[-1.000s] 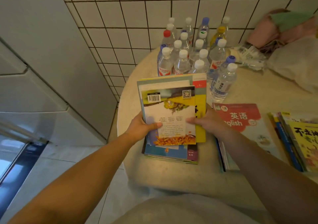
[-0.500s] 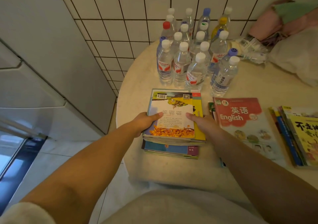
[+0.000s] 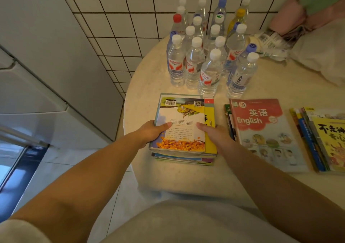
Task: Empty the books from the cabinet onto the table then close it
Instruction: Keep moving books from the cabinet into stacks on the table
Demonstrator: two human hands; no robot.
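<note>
– What sort of place is this?
– A home, likely a kitchen or dining corner: white tiled wall (image 3: 119, 9), round table (image 3: 149, 85) crowded with water bottles (image 3: 209, 59), children's schoolbooks (image 3: 261, 127), and grey cabinet doors (image 3: 46, 65) alongside.

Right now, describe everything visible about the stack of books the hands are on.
The stack of books lies flat near the round table's left edge, in front of the water bottles. Its top cover shows a barcode, QR code, printed text and orange leaves; a yellow book and blue and purple edges show beneath. The left hand grips its left side, the right hand its right.
</note>
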